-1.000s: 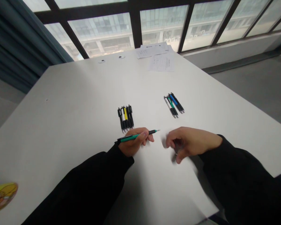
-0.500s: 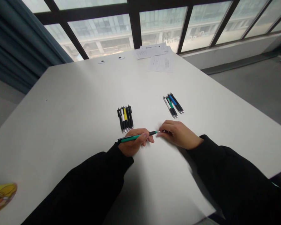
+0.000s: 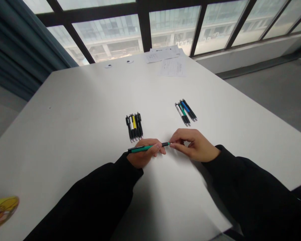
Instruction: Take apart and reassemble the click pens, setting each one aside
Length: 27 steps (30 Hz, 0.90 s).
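Observation:
My left hand is closed around a green pen, which lies nearly level with its black grip and narrow front end pointing right. At that front end, my right hand pinches the small tip between thumb and fingertips. What exactly sits between those fingers is mostly hidden. Just beyond my left hand lies a row of several pens, black, white and yellow, side by side. Farther right, past my right hand, a second group of pens in white, green and blue lies slanted on the table.
The white table reaches to the window. Printed sheets lie at its far edge, with two small white-and-dark pieces to their left. A yellow cartoon-printed object shows at the lower left. A blue curtain hangs on the left.
My right fingers have closed in at the pen's front end, where a thin metallic part showed before. The bare stretch there is now shorter. My left hand has hardly moved.

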Available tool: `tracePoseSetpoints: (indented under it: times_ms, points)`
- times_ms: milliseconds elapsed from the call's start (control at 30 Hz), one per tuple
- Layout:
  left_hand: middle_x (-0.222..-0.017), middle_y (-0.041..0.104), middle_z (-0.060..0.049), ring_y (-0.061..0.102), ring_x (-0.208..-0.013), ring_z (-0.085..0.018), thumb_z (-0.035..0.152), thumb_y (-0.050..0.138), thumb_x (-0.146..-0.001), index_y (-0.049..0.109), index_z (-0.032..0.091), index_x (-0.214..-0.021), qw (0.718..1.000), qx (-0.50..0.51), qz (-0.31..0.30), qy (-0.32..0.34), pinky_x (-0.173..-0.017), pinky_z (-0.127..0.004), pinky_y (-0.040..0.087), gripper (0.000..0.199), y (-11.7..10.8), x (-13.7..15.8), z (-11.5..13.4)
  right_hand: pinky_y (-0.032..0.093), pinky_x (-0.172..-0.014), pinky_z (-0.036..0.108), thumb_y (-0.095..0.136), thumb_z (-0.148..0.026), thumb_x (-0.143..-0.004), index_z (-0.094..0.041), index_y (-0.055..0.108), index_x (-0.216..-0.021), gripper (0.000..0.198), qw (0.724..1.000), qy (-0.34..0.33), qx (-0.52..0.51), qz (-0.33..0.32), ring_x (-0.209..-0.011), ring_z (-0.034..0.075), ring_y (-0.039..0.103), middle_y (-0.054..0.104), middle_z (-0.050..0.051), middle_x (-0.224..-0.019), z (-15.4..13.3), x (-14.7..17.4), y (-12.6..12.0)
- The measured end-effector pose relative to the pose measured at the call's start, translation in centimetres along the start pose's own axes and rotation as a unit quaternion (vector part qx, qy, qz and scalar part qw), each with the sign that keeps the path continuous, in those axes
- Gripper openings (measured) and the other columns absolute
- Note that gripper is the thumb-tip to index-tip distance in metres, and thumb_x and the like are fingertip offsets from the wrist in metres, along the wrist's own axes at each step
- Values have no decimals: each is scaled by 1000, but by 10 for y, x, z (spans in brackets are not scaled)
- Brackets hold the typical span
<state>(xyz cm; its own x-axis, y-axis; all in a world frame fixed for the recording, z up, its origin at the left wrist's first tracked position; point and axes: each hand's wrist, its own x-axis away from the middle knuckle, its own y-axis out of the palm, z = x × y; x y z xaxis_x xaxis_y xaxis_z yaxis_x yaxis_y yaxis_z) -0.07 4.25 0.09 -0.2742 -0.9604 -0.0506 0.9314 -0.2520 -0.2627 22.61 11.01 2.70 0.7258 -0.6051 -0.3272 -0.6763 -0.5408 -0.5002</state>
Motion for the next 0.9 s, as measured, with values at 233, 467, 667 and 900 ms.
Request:
tracePoseSetpoints:
  times_ms: [233,467,667,900]
  points:
    - [-67,68,-5,51,-52,-10,44,44,-97,72,13,-73,999,2,37,-7,-50,-22,39,47,-2,1,0,42,-55,25,70,-27,-87,-16,72,-85,11,996,78,43,-10,-60,11,53,65,2,-74,10,-2,-24]
    - [-65,66,-5,50,-51,-10,42,45,-96,70,13,-70,998,8,54,-17,-48,-22,37,47,-4,0,-1,40,-58,27,70,-26,-86,-17,74,-84,11,994,78,71,-30,-62,12,53,66,3,-74,15,-3,-29]
    - [-61,61,-2,48,-50,-9,44,48,-96,72,12,-84,998,16,48,-23,-48,-22,37,42,-1,0,-4,40,-55,26,67,-30,-90,-15,74,-89,16,997,64,32,-10,-60,12,52,64,3,-73,9,-2,-20]
    - [-96,74,-12,56,-56,-10,41,58,-91,67,12,-110,987,154,34,-37,-43,-21,37,36,0,-3,-7,41,-57,25,63,-29,-93,-15,75,-93,19,997,51,41,-28,-60,11,52,64,2,-71,6,-1,-13]
